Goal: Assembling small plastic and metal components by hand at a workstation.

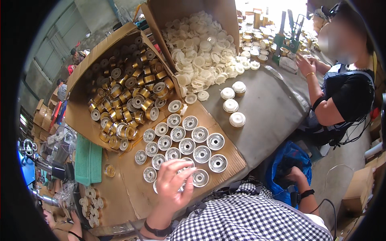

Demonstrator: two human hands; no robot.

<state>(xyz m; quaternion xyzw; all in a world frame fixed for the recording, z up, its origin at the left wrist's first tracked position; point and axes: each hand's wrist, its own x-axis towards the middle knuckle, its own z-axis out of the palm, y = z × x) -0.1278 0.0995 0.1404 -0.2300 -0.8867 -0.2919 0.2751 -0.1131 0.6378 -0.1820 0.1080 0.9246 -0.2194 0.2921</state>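
Observation:
My left hand (172, 185) is over the near part of a group of round silver-faced cups (187, 146) standing in rows on a flat cardboard sheet (229, 154). Its thumb and fingertips come together in a pinch; anything between them is too small to make out. The hand covers some of the nearest cups. Several cups show a dark centre, others a paler one. Off to the right, my right hand (296, 175) reaches into an open blue plastic bag (281, 160) with dark contents. Its fingers are hidden inside the bag.
A tilted carton (76, 94) holds many gold-sided cups, beside a box (161, 48) spilling white plastic caps (205, 52). Capped pieces (237, 119) stand on the grey tabletop (261, 132). Green baskets (94, 160) lie left. A co-worker (345, 88) sits right, near a green hand press (283, 44).

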